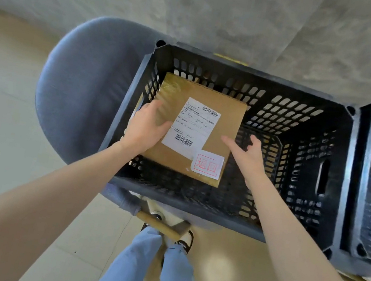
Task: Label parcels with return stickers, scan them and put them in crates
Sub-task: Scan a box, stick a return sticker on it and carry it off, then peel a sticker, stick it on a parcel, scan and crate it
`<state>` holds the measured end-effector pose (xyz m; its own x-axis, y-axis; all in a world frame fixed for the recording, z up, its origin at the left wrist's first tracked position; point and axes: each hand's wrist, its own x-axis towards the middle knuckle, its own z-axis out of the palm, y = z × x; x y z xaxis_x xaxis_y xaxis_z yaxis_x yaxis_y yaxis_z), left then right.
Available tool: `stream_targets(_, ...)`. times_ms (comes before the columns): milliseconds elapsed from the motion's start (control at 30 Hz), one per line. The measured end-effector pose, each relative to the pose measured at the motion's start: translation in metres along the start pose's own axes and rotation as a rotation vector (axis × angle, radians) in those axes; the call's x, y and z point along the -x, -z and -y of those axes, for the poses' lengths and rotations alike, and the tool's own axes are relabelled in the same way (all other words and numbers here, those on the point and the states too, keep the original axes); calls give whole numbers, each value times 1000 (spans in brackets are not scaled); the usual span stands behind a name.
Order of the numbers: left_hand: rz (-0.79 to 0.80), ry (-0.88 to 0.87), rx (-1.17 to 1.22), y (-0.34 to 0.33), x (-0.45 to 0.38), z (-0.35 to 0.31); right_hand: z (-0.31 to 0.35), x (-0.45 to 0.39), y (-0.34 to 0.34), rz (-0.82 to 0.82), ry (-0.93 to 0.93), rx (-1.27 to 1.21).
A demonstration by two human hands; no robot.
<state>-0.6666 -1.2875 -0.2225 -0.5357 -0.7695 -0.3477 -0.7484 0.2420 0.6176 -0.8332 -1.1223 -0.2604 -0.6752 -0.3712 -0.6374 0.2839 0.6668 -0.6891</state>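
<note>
Cardboard parcel (196, 130), return sticker (207, 164) lower right, inside black crate (216, 210).
My left hand (145, 128) rests on it, fingers relaxed; right hand (248, 155) spread, holding nothing.

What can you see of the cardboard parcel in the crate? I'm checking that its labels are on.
The parcel is a flat brown cardboard box, glossy clear tape along its far-left edge. A white shipping label with two barcodes sits on top; a white sticker stamped with red characters sits at its near-right corner. It lies face up, tilted, in the left half of the black slotted crate. The left hand rests on its left edge; the right hand hovers open beside it.
</note>
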Motion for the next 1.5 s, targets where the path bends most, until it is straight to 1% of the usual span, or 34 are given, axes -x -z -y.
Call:
stream_targets(100,24,-86,-42,16,17,-32,25,30,24,-17,101,133)
stream_targets(267,47,-312,-291,50,42,-97,72,86,70,-81,329,430)
stream_targets(367,8,-461,-398,77,55,-141,101,120,103,-154,438,563)
stream_targets(567,-86,-743,-495,130,83,-227,148,195,170,-378,529,668)
stream_targets(700,-104,-948,-509,148,108,-282,153,256,206,-580,540,690)
stream_targets(767,-93,-1062,-515,150,125,-306,145,288,221,-695,506,679)
stream_targets(900,-48,-1316,-503,136,175,-335,110,358,236,-885,364,642)
stream_targets(1033,96,-1556,-482,102,241,-341,49,439,230,-1054,173,621)
stream_targets(1267,312,-1951,-419,43,406,-345,-59,610,213,-1334,-204,490)
stream_targets(1500,541,-2219,-298,22,583,-317,-149,771,168,-1541,-486,358)
